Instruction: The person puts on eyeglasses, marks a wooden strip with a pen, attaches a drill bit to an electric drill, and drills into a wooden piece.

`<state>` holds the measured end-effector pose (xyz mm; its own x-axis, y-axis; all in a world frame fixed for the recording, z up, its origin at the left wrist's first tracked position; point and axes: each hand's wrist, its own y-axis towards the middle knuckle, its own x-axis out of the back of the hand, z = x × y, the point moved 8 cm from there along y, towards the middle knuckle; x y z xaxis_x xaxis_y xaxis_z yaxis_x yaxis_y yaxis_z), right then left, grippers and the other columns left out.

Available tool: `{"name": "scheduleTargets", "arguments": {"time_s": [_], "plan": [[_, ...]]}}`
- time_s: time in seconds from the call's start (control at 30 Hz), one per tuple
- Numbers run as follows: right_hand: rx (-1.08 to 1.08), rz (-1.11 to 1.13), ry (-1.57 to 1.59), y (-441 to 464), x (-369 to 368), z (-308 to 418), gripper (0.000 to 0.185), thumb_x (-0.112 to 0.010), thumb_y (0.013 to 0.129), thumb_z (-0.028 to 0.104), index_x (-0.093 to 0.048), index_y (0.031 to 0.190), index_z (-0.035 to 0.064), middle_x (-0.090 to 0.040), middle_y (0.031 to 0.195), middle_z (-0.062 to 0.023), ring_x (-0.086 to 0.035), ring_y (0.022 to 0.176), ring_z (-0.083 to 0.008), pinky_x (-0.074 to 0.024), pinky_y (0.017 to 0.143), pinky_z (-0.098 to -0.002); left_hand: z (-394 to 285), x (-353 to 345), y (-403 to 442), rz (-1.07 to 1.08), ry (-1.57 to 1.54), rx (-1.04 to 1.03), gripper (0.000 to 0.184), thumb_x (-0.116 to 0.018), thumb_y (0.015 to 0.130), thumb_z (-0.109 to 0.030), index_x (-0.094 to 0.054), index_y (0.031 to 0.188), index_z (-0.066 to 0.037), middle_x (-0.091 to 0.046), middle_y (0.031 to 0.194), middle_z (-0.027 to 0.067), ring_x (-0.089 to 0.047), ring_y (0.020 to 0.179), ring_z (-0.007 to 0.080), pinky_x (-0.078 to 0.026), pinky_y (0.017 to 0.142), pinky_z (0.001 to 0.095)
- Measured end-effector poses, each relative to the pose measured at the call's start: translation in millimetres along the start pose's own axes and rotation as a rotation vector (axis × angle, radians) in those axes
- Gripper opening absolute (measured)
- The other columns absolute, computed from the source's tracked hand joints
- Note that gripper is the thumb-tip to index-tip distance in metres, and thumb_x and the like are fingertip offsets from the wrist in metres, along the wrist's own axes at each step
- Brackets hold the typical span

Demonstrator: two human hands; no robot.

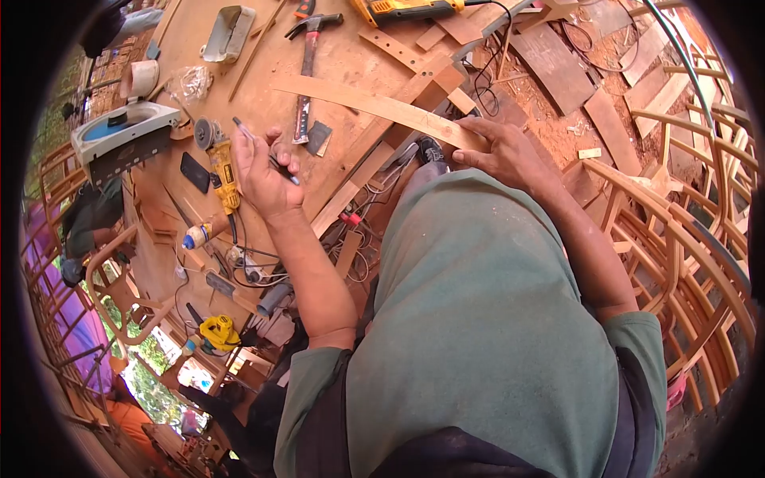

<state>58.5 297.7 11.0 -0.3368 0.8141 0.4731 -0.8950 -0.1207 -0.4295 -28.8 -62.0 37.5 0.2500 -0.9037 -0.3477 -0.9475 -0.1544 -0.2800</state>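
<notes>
A long, thin, slightly curved wooden strip (374, 103) reaches from the workbench to my right hand (498, 151), whose fingers and thumb grip its near end. My left hand (269, 170) is raised over the bench, palm up with fingers curled, closed on a pen (283, 169); a light slender stick (243, 128) also shows at its fingertips. Beyond that hand, a hammer (307, 80) lies partly under the strip, beside a dark scrap (318, 138). A yellow angle grinder (224, 175) and a black phone (194, 171) lie left of my left hand.
A yellow power tool (410, 8) sits at the bench's far edge. A table-like machine (127, 131) and a metal box (229, 33) stand at the left. Cables run below the bench. Chair frames (669, 231) crowd the right, and boards (554, 68) lie on the ground. Another person (88, 223) is at the far left.
</notes>
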Motion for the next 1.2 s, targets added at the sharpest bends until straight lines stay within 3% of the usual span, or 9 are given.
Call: {"name": "scheduleTargets", "arguments": {"time_s": [0.07,0.2,0.23,0.37,0.47,0.57,0.67,0.87,1.2], "plan": [[0.018,-0.037,0.037,-1,-6,-19,0.056,-0.079,0.084,0.038,-0.066,0.126,0.0034,-0.072,0.103,-0.024,-0.071,0.093,-0.0375,-0.0539,0.085,-0.0442,-12,-20,-5,0.002,0.169,-0.038,0.055,-0.053,0.106,-0.018,-0.028,0.154,-0.007,-0.061,0.112,0.0168,-0.053,0.069,0.013,-0.049,0.055,0.0266],[0.109,-0.124,0.029,1,-4,-31,0.051,-0.076,0.089,0.029,-0.063,0.127,-0.0014,-0.07,0.102,-0.023,-0.069,0.092,-0.0356,-0.0534,0.085,-0.0405,-2,-66,6,0.39,-0.293,0.174,0.056,-0.052,0.106,-0.016,-0.03,0.157,-0.007,-0.062,0.118,0.0222,-0.065,0.08,0.0203,-0.059,0.07,0.0357],[0.119,-0.129,0.024,4,-3,-31,0.05,-0.076,0.089,0.028,-0.062,0.127,-0.0012,-0.07,0.1,-0.0231,-0.069,0.09,-0.0359,-0.0533,0.084,-0.0407,-1,-81,5,0.445,-0.411,0.221,0.068,-0.06,0.102,-0.035,-0.031,0.155,-0.003,-0.058,0.132,0.0265,-0.066,0.109,0.034,-0.055,0.097,0.0479],[0.071,-0.108,0.141,20,4,-35,0.051,-0.073,0.09,0.038,-0.063,0.126,0.0031,-0.069,0.102,-0.0265,-0.067,0.097,-0.0437,-0.0522,0.084,-0.0491,-16,-163,-14,0.668,-0.498,0.218,0.096,-0.076,0.081,-0.062,-0.04,0.145,0.0,-0.05,0.145,0.0298,-0.044,0.14,0.0451,-0.036,0.117,0.0565],[0.072,-0.103,0.125,35,6,-49,0.057,-0.074,0.089,0.043,-0.061,0.128,0.0039,-0.07,0.104,-0.0263,-0.067,0.098,-0.0438,-0.0519,0.083,-0.0501,1,-173,6,0.766,-0.075,0.054,0.084,-0.081,0.082,-0.051,-0.043,0.139,-0.001,-0.051,0.144,0.0292,-0.05,0.136,0.0448,-0.039,0.116,0.0547],[0.135,-0.107,0.143,48,10,-60,0.057,-0.074,0.088,0.044,-0.062,0.127,0.0045,-0.07,0.104,-0.0249,-0.067,0.099,-0.0425,-0.0521,0.085,-0.0495,46,-188,20,0.611,0.698,-0.077,0.048,-0.083,0.079,-0.009,-0.056,0.119,-0.008,-0.068,0.112,0.0168,-0.068,0.107,0.0344,-0.05,0.103,0.0504],[0.2,-0.118,0.16,55,8,-70,0.053,-0.073,0.089,0.038,-0.062,0.127,0.0032,-0.069,0.107,-0.0244,-0.067,0.101,-0.0418,-0.052,0.088,-0.0488,78,-224,15,0.8,1.352,-0.53,0.042,-0.085,0.074,-0.012,-0.061,0.109,-0.009,-0.067,0.099,0.0124,-0.067,0.096,0.033,-0.048,0.101,0.0518],[0.125,-0.066,0.225,60,14,-72,0.049,-0.075,0.087,0.029,-0.064,0.125,0.0,-0.069,0.108,-0.0252,-0.067,0.103,-0.0412,-0.0518,0.091,-0.0471,121,-236,35,1.07,1.569,-0.453,0.048,-0.086,0.076,-0.025,-0.065,0.117,-0.01,-0.071,0.101,0.0083,-0.065,0.1,0.0326,-0.035,0.112,0.0528],[0.026,-0.08,0.372,67,5,-66,0.045,-0.075,0.087,0.029,-0.067,0.119,-0.002,-0.069,0.099,-0.027,-0.068,0.098,-0.0428,-0.0515,0.084,-0.0478,149,-237,72,1.345,1.506,-0.31,0.036,-0.086,0.076,-0.022,-0.068,0.103,-0.006,-0.07,0.095,0.0099,-0.065,0.091,0.0314,-0.051,0.083,0.0408]]}}
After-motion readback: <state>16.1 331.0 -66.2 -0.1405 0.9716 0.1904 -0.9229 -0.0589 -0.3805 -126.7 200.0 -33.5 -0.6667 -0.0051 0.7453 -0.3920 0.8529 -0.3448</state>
